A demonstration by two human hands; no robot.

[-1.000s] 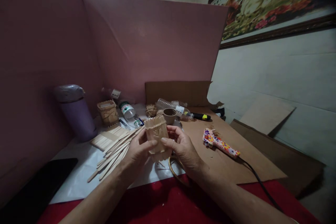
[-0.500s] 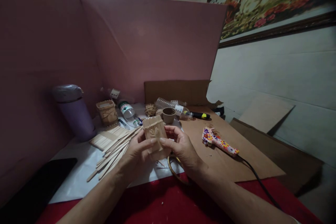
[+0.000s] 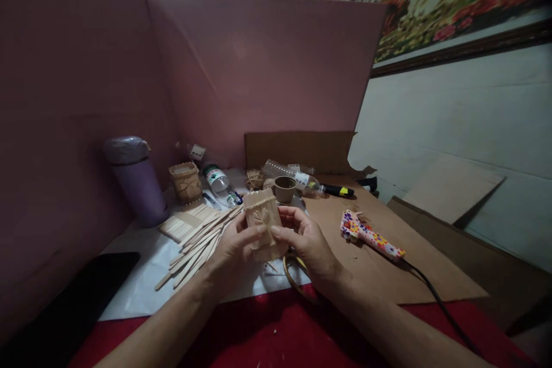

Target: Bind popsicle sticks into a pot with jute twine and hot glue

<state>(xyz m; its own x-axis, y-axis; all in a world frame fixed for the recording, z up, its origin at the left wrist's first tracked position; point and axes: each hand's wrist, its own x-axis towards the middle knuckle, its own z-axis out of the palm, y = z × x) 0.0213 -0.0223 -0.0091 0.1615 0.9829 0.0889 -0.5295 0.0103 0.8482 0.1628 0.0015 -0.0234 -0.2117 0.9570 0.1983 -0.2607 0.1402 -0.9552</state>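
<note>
Between both hands I hold a small craft-stick holder (image 3: 261,215), raised above the white sheet. A leaf-like relief decorates its front, and a braided trim runs near its top edge. My left hand (image 3: 235,241) grips its left side, thumb across the front. On the other side my right hand (image 3: 304,238) has its thumb on the front and its fingers behind. Loose craft sticks (image 3: 200,250) fan out left of my left hand. Below my right hand lie the gold-coloured handles of what look like scissors (image 3: 290,273), partly hidden.
A flowered glue gun (image 3: 371,236) with a black cord rests on cardboard (image 3: 422,276) at right. Behind stand a brown cup (image 3: 285,190), plastic bottles (image 3: 215,178), twine (image 3: 254,179) and a decorated pot (image 3: 186,184). A purple tumbler (image 3: 138,190) and a dark flat object (image 3: 81,299) are left.
The whole view has shifted slightly, so things appear further right. The holder's top leans a little differently, with both hands still on it.
</note>
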